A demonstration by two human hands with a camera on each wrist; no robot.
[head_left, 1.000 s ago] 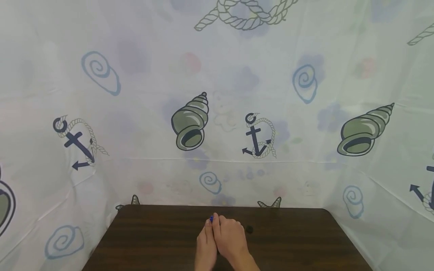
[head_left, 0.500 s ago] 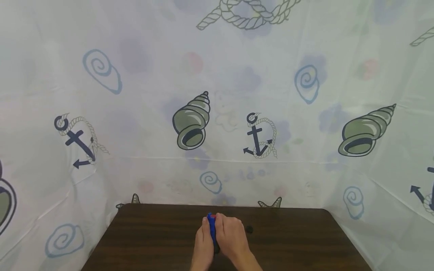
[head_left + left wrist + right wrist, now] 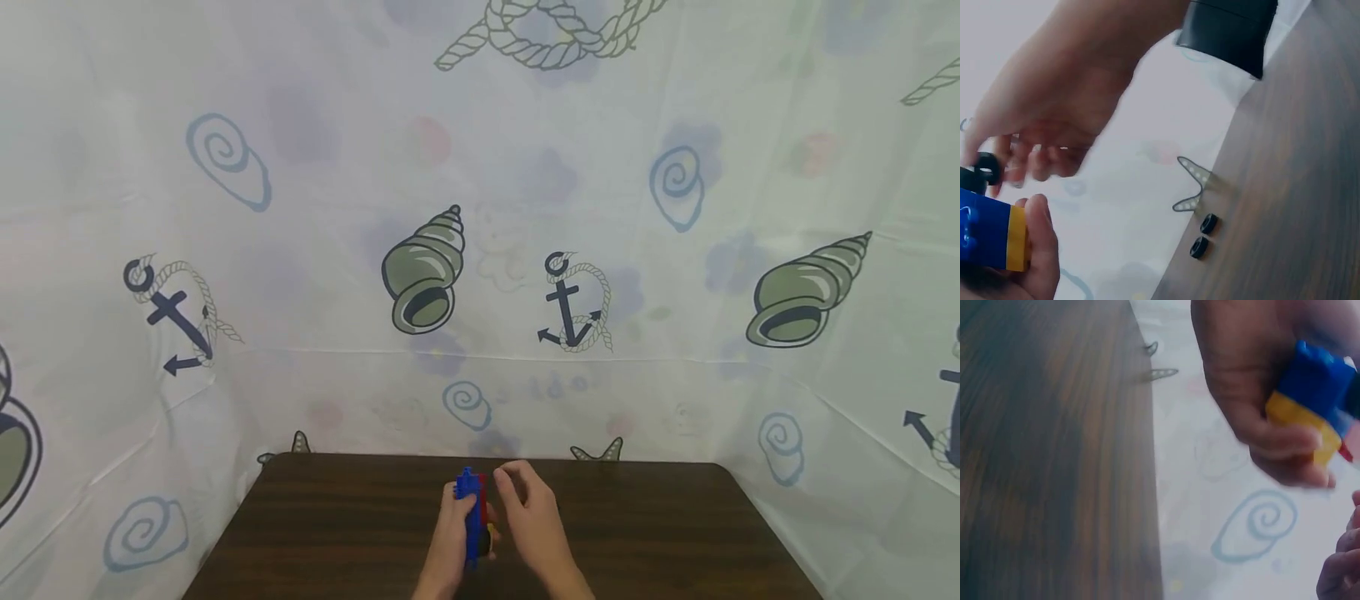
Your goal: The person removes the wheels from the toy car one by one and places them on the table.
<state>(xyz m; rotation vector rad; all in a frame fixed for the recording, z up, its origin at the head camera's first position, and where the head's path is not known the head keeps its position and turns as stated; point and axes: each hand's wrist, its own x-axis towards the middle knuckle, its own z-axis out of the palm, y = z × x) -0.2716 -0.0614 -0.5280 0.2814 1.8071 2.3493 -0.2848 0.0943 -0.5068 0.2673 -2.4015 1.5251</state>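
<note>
A blue, red and yellow toy brick vehicle (image 3: 472, 512) with black wheels is held in my left hand (image 3: 446, 533), thumb over its blue side. The left wrist view shows its blue and yellow end (image 3: 991, 228) close up, with a black wheel (image 3: 988, 167) by the right fingers. My right hand (image 3: 536, 517) is just right of the toy, a small gap between them in the head view, its fingers loosely bent. Only the right fingers (image 3: 1341, 562) show at the edge of the right wrist view; I see nothing gripped in them.
Two small black wheels (image 3: 1204, 235) lie on the dark wooden table (image 3: 337, 525), mostly hidden behind my right hand in the head view. A white cloth with sea prints (image 3: 495, 167) hangs behind and at both sides of the table.
Both hands were wrapped together around the toy. My right hand has come off it and moved right, while the toy in my left hand has come into plain view.
</note>
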